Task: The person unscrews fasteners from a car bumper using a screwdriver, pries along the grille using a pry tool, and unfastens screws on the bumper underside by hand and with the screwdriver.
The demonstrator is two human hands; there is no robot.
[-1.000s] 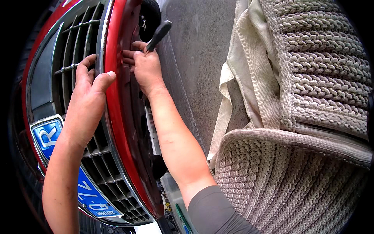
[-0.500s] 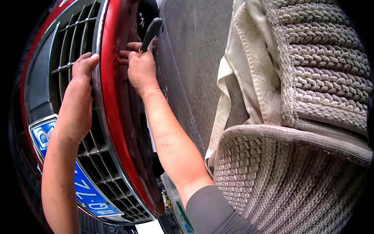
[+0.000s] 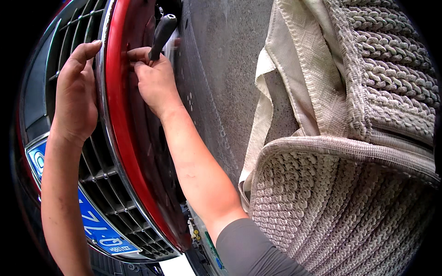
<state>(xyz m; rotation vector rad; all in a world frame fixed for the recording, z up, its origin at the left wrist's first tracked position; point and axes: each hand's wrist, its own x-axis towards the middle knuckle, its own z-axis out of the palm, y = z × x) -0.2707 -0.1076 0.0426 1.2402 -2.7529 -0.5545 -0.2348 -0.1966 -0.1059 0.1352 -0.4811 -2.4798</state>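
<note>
Left fisheye of a head-worn pair, looking down past the person's forearms [image 3: 64,193].
It faces the left hand [image 3: 76,92] and right hand [image 3: 156,85] from close range, along the car's red edge [image 3: 120,92]; the grille [image 3: 107,175] bows toward the black rim, where the view is probably too dark to judge.
</note>
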